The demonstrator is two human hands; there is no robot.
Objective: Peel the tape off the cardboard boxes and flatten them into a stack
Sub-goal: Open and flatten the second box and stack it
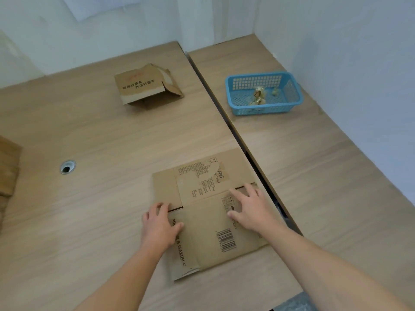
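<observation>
Pressing flattened box (208,212) — left hand (158,225) flat on left edge, right hand (249,209) spread on top.

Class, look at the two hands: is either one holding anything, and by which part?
Nothing is gripped: left hand and right hand press flat on the flattened box.

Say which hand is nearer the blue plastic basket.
Right. The right hand rests on the flattened cardboard box, below the blue plastic basket; the left hand rests farther left on it.
</observation>
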